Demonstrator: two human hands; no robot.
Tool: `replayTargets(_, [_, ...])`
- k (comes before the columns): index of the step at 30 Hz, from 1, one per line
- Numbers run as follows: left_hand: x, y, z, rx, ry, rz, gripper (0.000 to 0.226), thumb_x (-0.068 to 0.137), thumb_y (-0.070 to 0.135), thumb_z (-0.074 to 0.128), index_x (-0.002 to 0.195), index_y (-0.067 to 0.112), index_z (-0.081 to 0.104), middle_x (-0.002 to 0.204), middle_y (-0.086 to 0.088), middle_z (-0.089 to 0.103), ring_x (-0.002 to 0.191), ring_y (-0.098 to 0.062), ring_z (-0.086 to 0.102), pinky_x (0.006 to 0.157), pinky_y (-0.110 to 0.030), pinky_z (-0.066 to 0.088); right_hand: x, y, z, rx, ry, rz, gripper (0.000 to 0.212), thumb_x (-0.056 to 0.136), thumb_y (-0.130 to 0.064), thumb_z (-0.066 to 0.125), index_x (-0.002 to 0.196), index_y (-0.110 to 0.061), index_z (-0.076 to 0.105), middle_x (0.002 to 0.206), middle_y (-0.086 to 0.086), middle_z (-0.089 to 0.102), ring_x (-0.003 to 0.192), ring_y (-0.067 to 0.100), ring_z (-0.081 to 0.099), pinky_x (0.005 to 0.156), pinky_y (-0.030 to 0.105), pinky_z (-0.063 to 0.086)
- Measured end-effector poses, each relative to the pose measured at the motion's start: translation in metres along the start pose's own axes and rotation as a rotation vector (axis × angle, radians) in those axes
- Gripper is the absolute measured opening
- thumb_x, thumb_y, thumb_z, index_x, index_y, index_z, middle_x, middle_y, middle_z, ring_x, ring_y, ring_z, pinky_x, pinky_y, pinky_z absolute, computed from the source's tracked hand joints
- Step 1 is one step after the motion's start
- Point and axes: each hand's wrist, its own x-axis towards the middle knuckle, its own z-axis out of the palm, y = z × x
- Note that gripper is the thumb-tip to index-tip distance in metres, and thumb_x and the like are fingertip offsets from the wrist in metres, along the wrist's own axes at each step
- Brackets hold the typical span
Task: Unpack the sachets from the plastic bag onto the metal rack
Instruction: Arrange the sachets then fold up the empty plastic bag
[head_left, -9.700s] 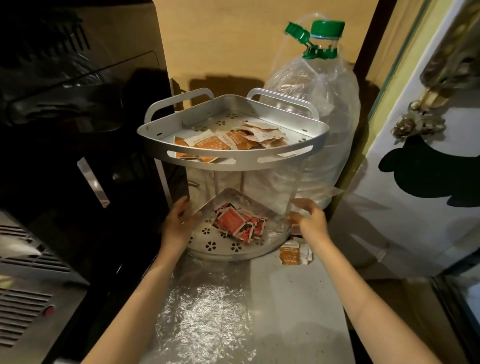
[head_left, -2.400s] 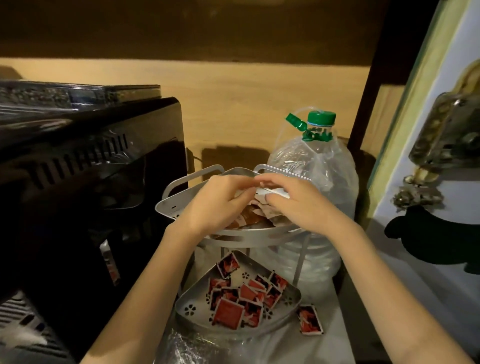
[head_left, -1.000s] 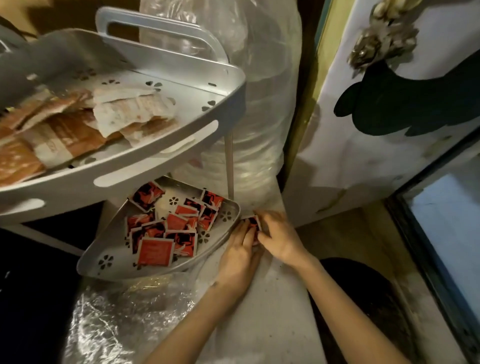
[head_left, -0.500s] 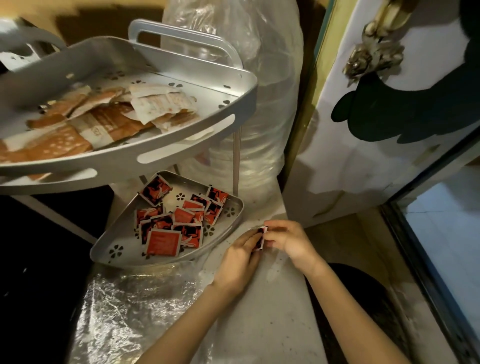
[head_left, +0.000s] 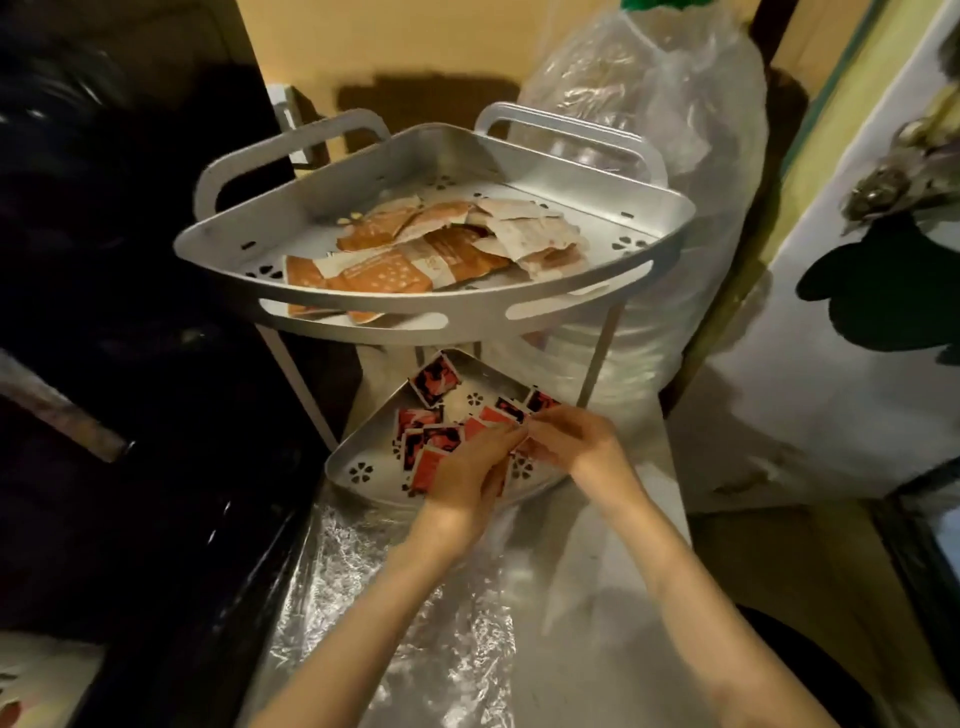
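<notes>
Grip: left hand (head_left: 470, 475) and right hand (head_left: 569, 441) pinch one red sachet (head_left: 521, 427) together over lower shelf (head_left: 358, 470) of metal rack (head_left: 431, 306), likely to drop it with others.

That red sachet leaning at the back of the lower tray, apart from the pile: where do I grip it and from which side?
Pinch the red sachet by its raised upper edge, coming from the front under the upper tray. It leans tilted on the lower tray rim with clear tray floor in front, so that edge looks free for a thumb-and-finger pinch. Both hands, left hand and right hand, look busy over the pile.
</notes>
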Motion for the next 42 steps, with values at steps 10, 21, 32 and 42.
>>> replayTargets(10, [0.014,-0.057,-0.018,0.491,-0.002,-0.109,0.043,0.063,0.009,0.079,0.104,0.019,0.069,0.106,-0.014,0.069,0.096,-0.036,0.063,0.080,-0.042,0.048,0.052,0.037,0.056,-0.352,0.115,-0.097,0.023,0.087,-0.008,0.057,0.109,-0.007,0.064,0.103,0.005,0.063,0.094,0.014,0.058,0.071,0.007,0.043])
replayTargets(21, [0.021,-0.060,-0.022,0.140,-0.064,-0.400,0.037,0.091,0.008,0.045,0.126,0.015,0.054,0.139,-0.004,0.043,0.127,-0.015,0.038,0.098,-0.018,0.023,0.052,0.052,0.050,-1.033,-0.062,-0.321,0.036,0.092,-0.018,0.043,0.126,-0.013,0.053,0.136,0.007,0.049,0.126,0.028,0.032,0.106,0.034,0.023])
replayTargets(32, [-0.063,-0.009,-0.058,0.088,0.282,-0.488,0.037,0.087,0.010,0.056,0.122,0.018,0.053,0.121,0.001,0.053,0.100,-0.013,0.057,0.087,-0.022,0.047,-0.033,0.035,0.038,-0.664,-0.082,-0.256,0.036,0.091,-0.020,0.052,0.126,-0.014,0.048,0.124,0.004,0.054,0.119,0.019,0.046,0.098,0.030,0.040])
replayTargets(42, [-0.182,-0.011,-0.051,0.480,0.068,-0.860,0.059,0.089,0.030,0.050,0.141,0.013,0.027,0.152,-0.013,0.018,0.140,-0.029,0.016,0.111,-0.042,0.020,-0.128,0.098,0.037,-0.965,-0.078,-0.060,0.069,0.086,-0.054,0.046,0.137,-0.010,0.035,0.142,0.008,0.038,0.130,0.023,0.034,0.109,0.033,0.030])
